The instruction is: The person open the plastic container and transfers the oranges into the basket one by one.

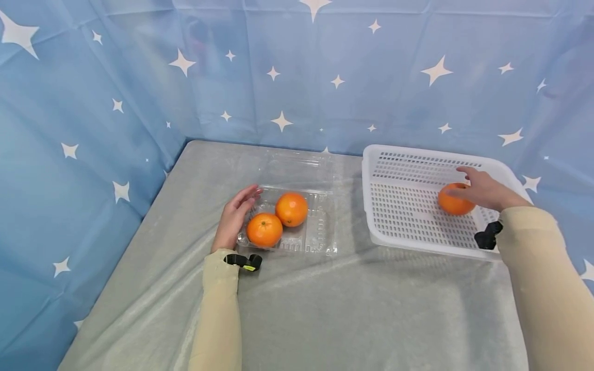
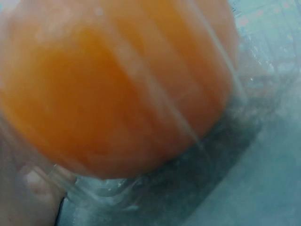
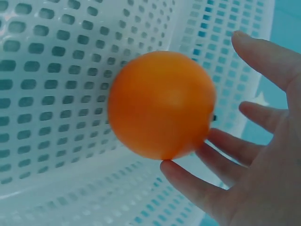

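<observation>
On the left of the head view lies a clear plastic clamshell box [image 1: 320,226], its lid [image 1: 297,167] folded back. Two oranges [image 1: 291,209] sit in its left part. My left hand [image 1: 235,216] rests along the box's left side, fingers towards the back; in the left wrist view an orange [image 2: 117,89] shows blurred through the plastic. A third orange [image 3: 162,106] is in the white basket [image 1: 403,211], towards its right end. My right hand [image 1: 489,189] is over it with fingers spread, and some fingertips [image 3: 171,167] touch or nearly touch its side.
The box and basket stand apart on a grey cloth-covered table [image 1: 348,309]. A blue curtain with white stars [image 1: 315,82] hangs close behind and along the left. The basket has raised perforated walls. Black wrist cameras [image 1: 488,236] sit on both sleeves.
</observation>
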The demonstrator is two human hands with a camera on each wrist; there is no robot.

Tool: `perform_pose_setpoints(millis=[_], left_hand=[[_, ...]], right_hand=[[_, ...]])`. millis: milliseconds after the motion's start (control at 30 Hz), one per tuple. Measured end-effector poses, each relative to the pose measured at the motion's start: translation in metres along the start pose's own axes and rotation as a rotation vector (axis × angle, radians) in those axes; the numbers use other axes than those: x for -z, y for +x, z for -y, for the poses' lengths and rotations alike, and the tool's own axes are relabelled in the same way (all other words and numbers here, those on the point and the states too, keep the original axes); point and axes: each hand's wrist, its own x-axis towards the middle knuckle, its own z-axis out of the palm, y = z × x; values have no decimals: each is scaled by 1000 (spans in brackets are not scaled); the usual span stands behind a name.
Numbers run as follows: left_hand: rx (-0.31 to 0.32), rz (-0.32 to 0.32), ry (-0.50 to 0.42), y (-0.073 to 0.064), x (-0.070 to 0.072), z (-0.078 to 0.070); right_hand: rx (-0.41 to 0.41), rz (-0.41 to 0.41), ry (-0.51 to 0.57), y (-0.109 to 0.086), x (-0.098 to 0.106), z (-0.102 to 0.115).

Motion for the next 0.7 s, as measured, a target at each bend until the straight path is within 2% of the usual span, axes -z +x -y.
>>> perform_pose_setpoints(millis=[233, 700], left_hand=[[24, 19, -19, -9, -5, -21], [26, 18, -8, -9, -5, -21]], right_hand=[[37, -21, -26, -3, 8, 14], [106, -23, 9, -20, 20, 64]])
